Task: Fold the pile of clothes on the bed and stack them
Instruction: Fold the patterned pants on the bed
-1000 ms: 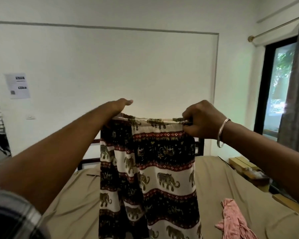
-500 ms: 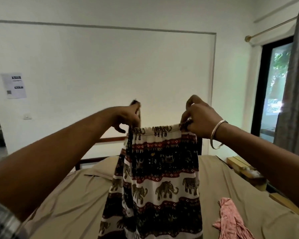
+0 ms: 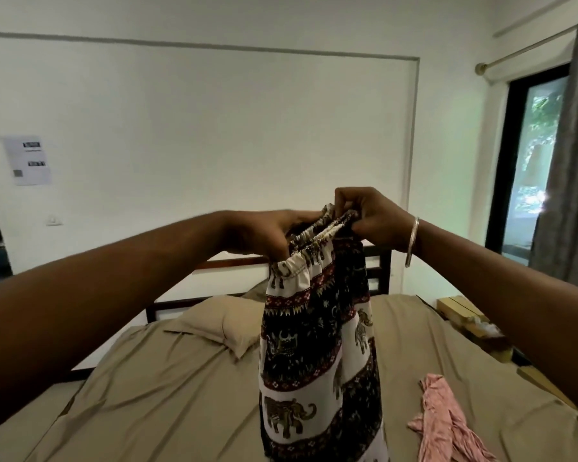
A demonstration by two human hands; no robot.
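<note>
Now | L hand (image 3: 267,233) + R hand (image 3: 367,216) both pinch waistband of elephant-print pants (image 3: 317,331), held up over bed (image 3: 167,388) | pink garment (image 3: 441,418) on sheet at right

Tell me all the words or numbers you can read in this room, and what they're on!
None can be read.
Paper sheet on the wall: dark printed blocks and a small square code, too blurred to read.
Elephant-print garment, held by the left hand and right hand: only pictures and patterns, no words.
Pink garment on the bed: no text showing.
</note>
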